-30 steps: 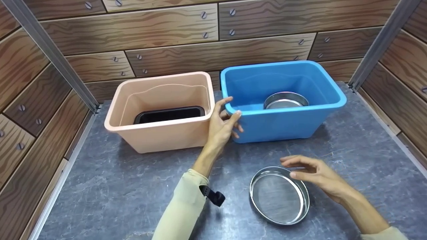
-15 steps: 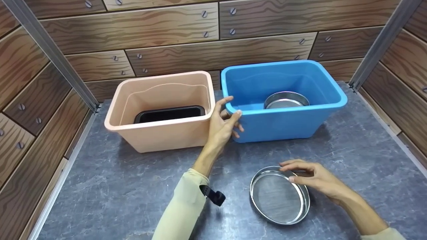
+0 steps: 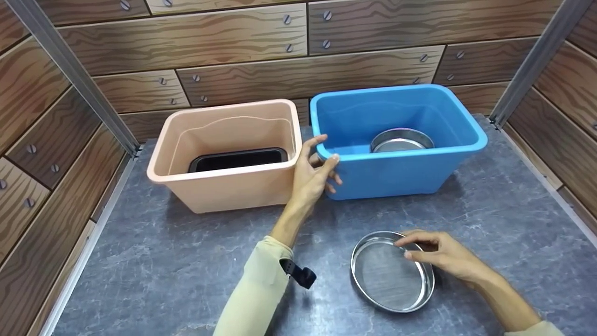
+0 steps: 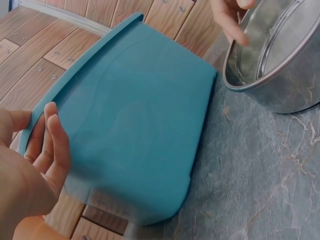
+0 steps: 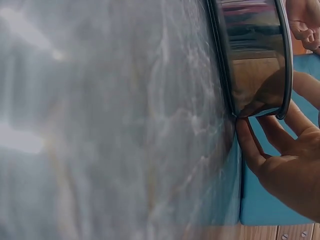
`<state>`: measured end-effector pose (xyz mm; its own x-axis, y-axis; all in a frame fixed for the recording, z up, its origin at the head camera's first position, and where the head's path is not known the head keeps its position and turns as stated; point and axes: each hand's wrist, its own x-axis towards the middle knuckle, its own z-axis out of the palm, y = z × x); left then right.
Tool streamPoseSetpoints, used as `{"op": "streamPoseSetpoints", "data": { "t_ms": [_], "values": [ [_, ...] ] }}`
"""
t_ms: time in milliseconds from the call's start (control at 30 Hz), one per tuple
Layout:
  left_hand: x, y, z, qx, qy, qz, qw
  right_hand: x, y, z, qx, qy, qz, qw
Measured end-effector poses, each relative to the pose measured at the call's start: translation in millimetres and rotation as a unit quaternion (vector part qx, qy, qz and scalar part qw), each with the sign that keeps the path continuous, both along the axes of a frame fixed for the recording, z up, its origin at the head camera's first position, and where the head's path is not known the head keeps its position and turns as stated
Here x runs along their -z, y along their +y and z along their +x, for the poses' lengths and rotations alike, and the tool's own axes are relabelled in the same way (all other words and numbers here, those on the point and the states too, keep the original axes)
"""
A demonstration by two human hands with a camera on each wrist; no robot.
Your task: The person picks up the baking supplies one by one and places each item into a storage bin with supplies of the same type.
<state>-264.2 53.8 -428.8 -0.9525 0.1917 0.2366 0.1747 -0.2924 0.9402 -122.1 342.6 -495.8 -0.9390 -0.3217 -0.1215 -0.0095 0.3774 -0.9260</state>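
In the head view, a round metal sieve (image 3: 387, 275) with a fine mesh lies on the grey marbled table, mesh facing up. At its far right rim is my right hand (image 3: 445, 256); thumb and index finger reach over the rim to the inside, and the right wrist view shows other fingers (image 5: 250, 145) against the sieve's outer wall, low by the table. My left hand (image 3: 308, 184) grips the near left corner of a blue bin (image 3: 387, 175), with the thumb and fingers around its rim. A second sieve (image 3: 402, 140) sits inside that bin.
A peach bin (image 3: 228, 191) stands left of the blue one and holds a black tray (image 3: 238, 160). Wood-patterned walls (image 3: 224, 37) enclose the table (image 3: 163, 280) at the back and both sides. A black strap (image 3: 298, 273) hangs at my left sleeve.
My right hand has lowered from above the sieve's far right rim, and its fingers have come around the rim. My left hand keeps its hold on the blue bin.
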Motion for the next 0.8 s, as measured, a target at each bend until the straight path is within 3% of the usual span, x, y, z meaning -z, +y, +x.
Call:
{"op": "streamPoseSetpoints", "data": {
  "t_ms": [400, 800],
  "values": [
    [0.2, -0.3, 1.2, 0.008, 0.0, 0.007, 0.9999, -0.7, -1, 0.2, -0.018, 0.029, 0.001, 0.9994],
    [-0.5, -1.1, 1.2, 0.003, -0.003, 0.003, 1.0, -11.9, -6, 2.2, 0.009, -0.017, 0.016, 0.9997]
  ]
}}
